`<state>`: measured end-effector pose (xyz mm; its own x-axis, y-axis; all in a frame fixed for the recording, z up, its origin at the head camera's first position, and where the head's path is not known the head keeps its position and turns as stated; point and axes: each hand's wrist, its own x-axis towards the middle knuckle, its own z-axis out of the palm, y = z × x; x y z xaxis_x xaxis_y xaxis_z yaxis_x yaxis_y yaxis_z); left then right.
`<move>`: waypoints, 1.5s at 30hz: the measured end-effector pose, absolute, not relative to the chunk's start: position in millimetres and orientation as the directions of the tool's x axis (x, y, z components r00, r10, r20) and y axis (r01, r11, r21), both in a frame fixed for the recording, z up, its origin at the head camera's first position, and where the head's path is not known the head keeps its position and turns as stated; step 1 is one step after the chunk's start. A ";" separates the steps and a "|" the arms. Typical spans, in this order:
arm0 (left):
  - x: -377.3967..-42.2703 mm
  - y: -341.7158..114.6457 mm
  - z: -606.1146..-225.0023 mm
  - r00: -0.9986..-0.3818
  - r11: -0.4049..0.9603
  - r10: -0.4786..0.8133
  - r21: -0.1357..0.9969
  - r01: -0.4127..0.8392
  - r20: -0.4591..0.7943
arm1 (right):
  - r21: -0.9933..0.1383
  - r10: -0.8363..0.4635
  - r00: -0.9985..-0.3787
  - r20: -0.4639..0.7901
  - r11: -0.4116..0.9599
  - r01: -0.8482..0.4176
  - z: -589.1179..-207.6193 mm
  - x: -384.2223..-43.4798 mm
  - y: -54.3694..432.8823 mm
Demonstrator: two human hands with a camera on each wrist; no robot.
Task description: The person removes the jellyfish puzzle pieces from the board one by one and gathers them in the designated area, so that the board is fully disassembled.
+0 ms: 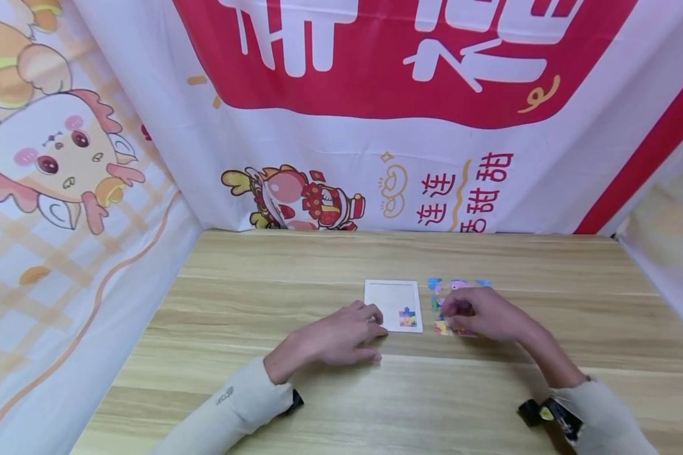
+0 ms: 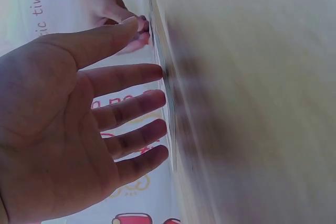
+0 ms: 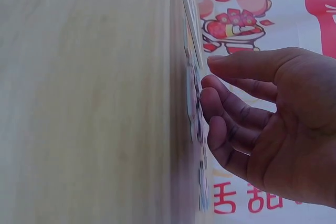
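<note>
A shallow white puzzle tray (image 1: 391, 293) lies on the table, with one colourful jigsaw piece (image 1: 408, 317) in its lower right corner. At the tray's lower left edge is my left hand (image 1: 341, 335); its fingers are nearly straight in the left wrist view, fingertips right at the tray's thin edge (image 2: 169, 106). Loose jigsaw pieces (image 1: 458, 284) are laid out just right of the tray. My right hand (image 1: 492, 314) is over them and hides several. In the right wrist view its fingers are loosely bent, tips close to the pieces (image 3: 193, 103), and nothing shows between thumb and forefinger.
The wood-grain table (image 1: 250, 284) reaches back to a white and red printed cloth (image 1: 375, 139). Another cloth with a cartoon animal (image 1: 57, 158) hangs along the left side. A dark strapped device (image 1: 552, 414) is on the right wrist.
</note>
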<state>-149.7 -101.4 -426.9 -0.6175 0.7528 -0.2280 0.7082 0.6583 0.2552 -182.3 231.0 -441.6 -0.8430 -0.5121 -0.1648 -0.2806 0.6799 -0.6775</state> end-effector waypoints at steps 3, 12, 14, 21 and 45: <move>-150.0 -97.9 -427.3 -0.608 0.645 0.764 0.244 0.724 -0.215 | -0.680 -0.528 -0.834 -0.159 0.671 -0.295 -440.5 -183.4 224.0; -153.3 -85.5 -421.8 -0.575 0.612 0.791 0.298 0.733 -0.210 | -0.632 -0.558 -0.822 -0.114 0.679 -0.373 -438.9 -192.8 202.5; -153.8 -83.8 -420.1 -0.570 0.608 0.793 0.310 0.731 -0.214 | -0.625 -0.565 -0.817 -0.113 0.680 -0.383 -439.2 -195.0 198.0; -154.9 -83.3 -418.0 -0.582 0.634 0.773 0.331 0.700 -0.250 | -0.634 -0.569 -0.811 -0.137 0.680 -0.370 -436.4 -199.4 182.3; -156.2 -87.0 -422.2 -0.581 0.633 0.774 0.350 0.691 -0.252 | -0.646 -0.550 -0.816 -0.177 0.690 -0.325 -440.9 -195.3 160.8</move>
<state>-156.2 -87.0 -422.2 -0.5809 0.7740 -0.2521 0.6907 0.6325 0.3505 -195.3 160.8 -440.9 -0.8162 -0.5500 -0.1770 -0.3250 0.6903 -0.6465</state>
